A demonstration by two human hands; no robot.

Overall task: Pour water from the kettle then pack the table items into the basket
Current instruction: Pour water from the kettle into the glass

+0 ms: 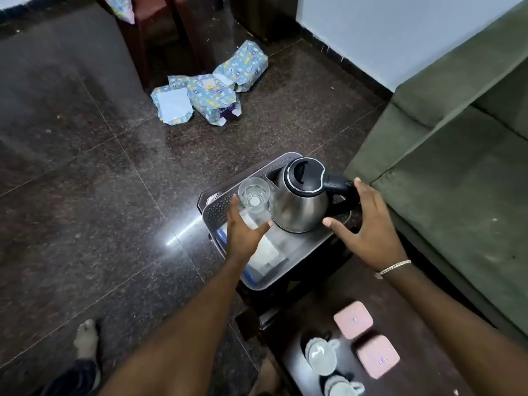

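A steel kettle (297, 205) with a black lid and handle stands in a grey perforated basket (218, 208) on a dark table. A clear drinking glass (253, 195) stands upright just left of the kettle. My left hand (243, 228) reaches toward the glass with fingers spread, fingertips at its side, not gripping it. My right hand (368, 224) hovers spread beside the kettle's handle, thumb near the kettle's base. A white and blue item (268, 254) lies in the basket under my left wrist.
Two pink square containers (365, 338) and two pale cups (321, 355) sit on the near part of the dark table (320, 287). A green sofa (445, 167) flanks the right. Wrapped parcels (205, 90) lie on the dark floor beyond. My foot (85, 338) is at lower left.
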